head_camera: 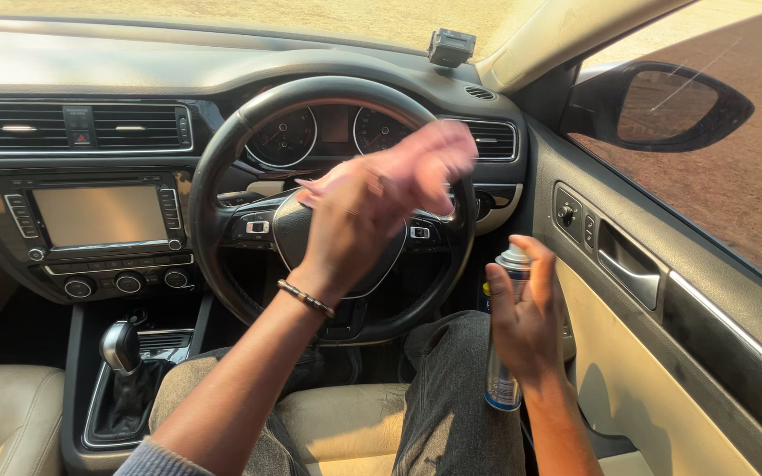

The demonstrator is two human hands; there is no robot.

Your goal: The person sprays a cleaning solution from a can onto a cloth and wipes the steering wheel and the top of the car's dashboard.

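Right now my left hand (354, 220) is up in front of the steering wheel (222, 150), fingers closed around a pink cloth (438, 154). The cloth is bunched in my grip and blurred, and it sits over the right upper part of the wheel's hub, just in front of the instrument dials (332, 132). A beaded bracelet (306, 298) circles that wrist, and my forearm runs back toward me across the lower rim of the wheel.

My right hand (526, 317) is lower and nearer, on the right, between my right knee (456, 353) and the door panel (646, 353). It is wrapped around a tall spray can (503, 388), held upright, with the white nozzle at the top and my forefinger resting over it. The can's lower end shows below my palm, beside my grey trouser leg.

To the left, well apart from both hands, are the centre screen (99, 214), the air vents (77, 128) above it and the gear lever (119, 345) down near the seat. On the far right, outside the window, the wing mirror (663, 106) stands over bare ground. A small device (450, 46) sits on the dashboard top beyond the wheel.
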